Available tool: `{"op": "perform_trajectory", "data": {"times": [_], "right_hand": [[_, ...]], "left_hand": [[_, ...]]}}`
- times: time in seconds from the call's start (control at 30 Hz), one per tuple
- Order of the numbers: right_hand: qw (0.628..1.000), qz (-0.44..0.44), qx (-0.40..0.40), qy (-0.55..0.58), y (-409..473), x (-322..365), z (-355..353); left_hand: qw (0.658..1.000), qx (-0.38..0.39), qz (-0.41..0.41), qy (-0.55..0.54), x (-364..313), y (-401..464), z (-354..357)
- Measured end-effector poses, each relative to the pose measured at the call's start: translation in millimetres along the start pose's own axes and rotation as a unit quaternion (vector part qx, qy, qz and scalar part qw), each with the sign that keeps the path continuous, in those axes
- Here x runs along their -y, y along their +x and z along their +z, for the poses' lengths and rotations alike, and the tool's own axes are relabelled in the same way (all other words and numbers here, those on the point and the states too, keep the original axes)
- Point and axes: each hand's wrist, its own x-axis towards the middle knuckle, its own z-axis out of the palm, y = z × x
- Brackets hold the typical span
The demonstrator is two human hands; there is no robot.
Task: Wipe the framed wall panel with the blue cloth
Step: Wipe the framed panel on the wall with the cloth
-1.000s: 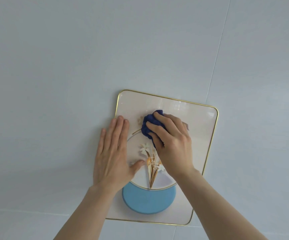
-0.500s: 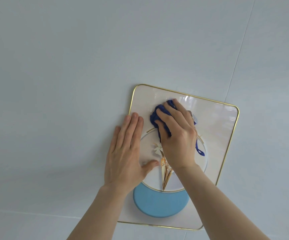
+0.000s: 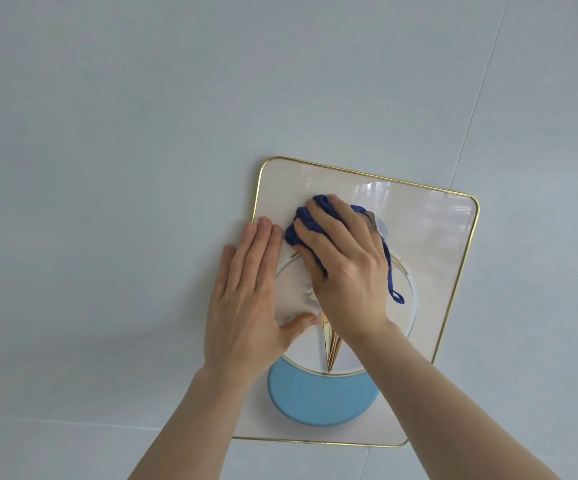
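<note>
The framed wall panel (image 3: 433, 237) hangs on a pale wall, glossy white with a thin gold rim, a gold ring, gold stems and a light blue disc at its bottom. My right hand (image 3: 346, 268) presses the bunched dark blue cloth (image 3: 301, 225) flat against the panel's upper middle; a loose tail of cloth hangs down on the right. My left hand (image 3: 246, 303) lies flat, fingers together, over the panel's left edge, thumb on the panel. Both hands hide much of the picture's centre.
Pale grey-blue wall tiles (image 3: 107, 168) surround the panel, with thin seams running diagonally at the upper right and horizontally low on the left.
My right hand and the cloth have slid up and a little left on the panel. The left hand stays planted on the left edge. The view has shifted, so the panel sits further right.
</note>
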Motion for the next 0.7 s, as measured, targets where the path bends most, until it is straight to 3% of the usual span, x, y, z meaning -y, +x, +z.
{"op": "perform_trajectory", "data": {"times": [0.1, 0.23, 0.5, 0.7], "right_hand": [[0.998, -0.030, 0.020, -0.049, 1, -7, -9], [0.997, -0.006, 0.003, -0.082, 5, -4, -10], [0.997, 0.046, -0.050, 0.029, 32, 3, 19], [0.999, -0.013, -0.026, 0.034, 18, 3, 14]], "left_hand": [[1.000, 0.007, 0.002, 0.008, 1, -1, -1], [1.000, 0.015, 0.001, -0.002, 1, 0, -3], [1.000, -0.002, 0.002, -0.016, 3, 1, 1], [1.000, -0.010, 0.001, -0.012, 4, 0, 4]]}}
